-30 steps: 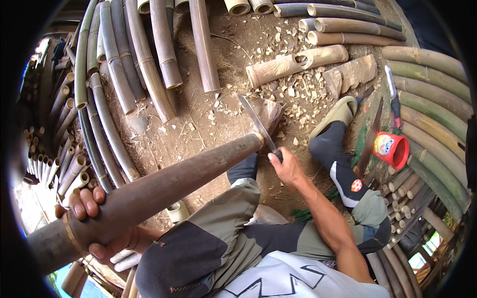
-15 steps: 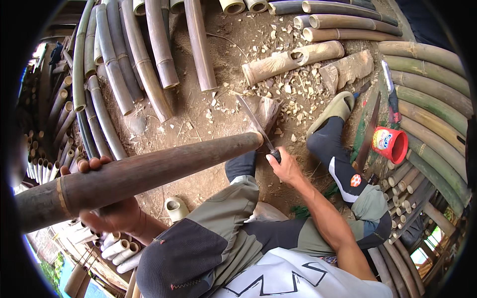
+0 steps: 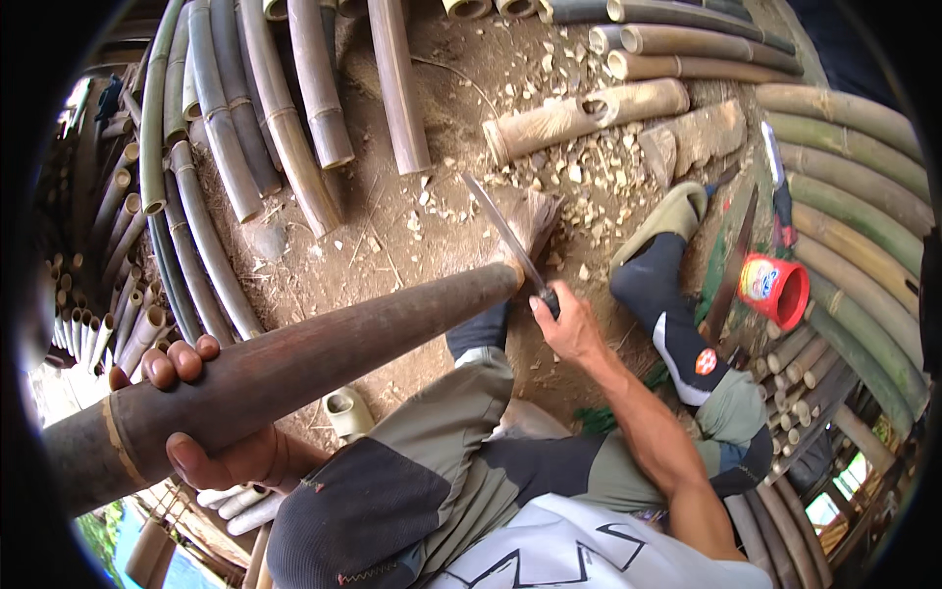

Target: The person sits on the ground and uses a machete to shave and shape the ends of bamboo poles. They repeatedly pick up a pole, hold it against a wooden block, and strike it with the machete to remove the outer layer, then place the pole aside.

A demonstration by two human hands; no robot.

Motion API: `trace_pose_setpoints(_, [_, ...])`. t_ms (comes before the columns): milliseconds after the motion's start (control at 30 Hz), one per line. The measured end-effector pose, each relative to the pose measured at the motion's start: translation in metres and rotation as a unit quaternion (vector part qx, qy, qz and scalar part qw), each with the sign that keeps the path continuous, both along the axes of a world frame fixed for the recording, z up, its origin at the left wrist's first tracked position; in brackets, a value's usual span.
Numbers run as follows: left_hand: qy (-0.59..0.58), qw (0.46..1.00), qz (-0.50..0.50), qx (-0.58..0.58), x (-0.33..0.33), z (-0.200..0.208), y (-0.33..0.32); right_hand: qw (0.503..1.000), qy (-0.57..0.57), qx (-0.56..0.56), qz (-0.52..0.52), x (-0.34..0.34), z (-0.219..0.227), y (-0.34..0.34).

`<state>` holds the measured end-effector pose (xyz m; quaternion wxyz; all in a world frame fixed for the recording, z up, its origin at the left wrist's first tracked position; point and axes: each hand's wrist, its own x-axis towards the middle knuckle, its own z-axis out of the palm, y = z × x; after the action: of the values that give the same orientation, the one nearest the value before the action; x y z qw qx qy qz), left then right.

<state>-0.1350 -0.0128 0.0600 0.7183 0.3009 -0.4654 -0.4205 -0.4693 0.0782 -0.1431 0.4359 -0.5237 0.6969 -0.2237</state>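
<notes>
My left hand (image 3: 211,432) is wrapped round a thick dark brown bamboo pole (image 3: 324,344), close to a pale ring at one of its joints. The pole slants from the lower left up to the middle, where its far end lies by a wooden block (image 3: 535,221) on the ground. In my right hand (image 3: 569,324) is the black handle of a long-bladed knife (image 3: 505,231). Its blade points up and to the left, right at the pole's pale far end; whether it touches the pole I cannot tell.
Carved pale bamboo (image 3: 589,118) and a rough log piece (image 3: 692,142) lie among scattered wood chips (image 3: 574,206). Cut bamboo poles (image 3: 294,128) lie far left, with more poles (image 3: 854,196) at right. Beside my foot stand a red tub (image 3: 775,287) and a saw-like blade (image 3: 731,270).
The pole's near end has dropped lower and my left hand's grip on it has closed more fully. My right hand and the knife have barely moved.
</notes>
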Motion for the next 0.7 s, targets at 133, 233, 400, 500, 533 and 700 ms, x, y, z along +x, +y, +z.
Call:
trace_pose_setpoints(133, [0.011, 0.999, -0.038, -0.012, 0.010, -0.003, 0.005, 0.972, -0.131, -0.183, -0.070, 0.019, 0.039, -0.004])
trace_pose_setpoints(233, [0.005, 0.999, -0.044, 0.001, 0.014, 0.001, 0.007, 0.970, -0.053, -0.228, -0.067, 0.015, 0.014, 0.007])
trace_pose_setpoints(400, [0.011, 0.998, -0.068, -0.013, 0.016, -0.004, 0.002, 0.999, -0.016, 0.044, -0.014, 0.000, -0.012, 0.021])
trace_pose_setpoints(500, [0.021, 0.996, -0.089, -0.017, 0.025, -0.003, 0.008, 0.989, -0.090, -0.096, -0.073, 0.009, 0.024, 0.003])
trace_pose_setpoints(533, [0.027, 0.994, -0.100, -0.023, 0.027, -0.004, 0.007, 0.983, -0.090, -0.138, -0.079, 0.009, 0.022, 0.001])
trace_pose_setpoints(700, [0.033, 0.986, -0.158, -0.030, 0.030, -0.002, 0.005, 0.994, 0.048, 0.093, 0.036, -0.004, -0.011, 0.012])
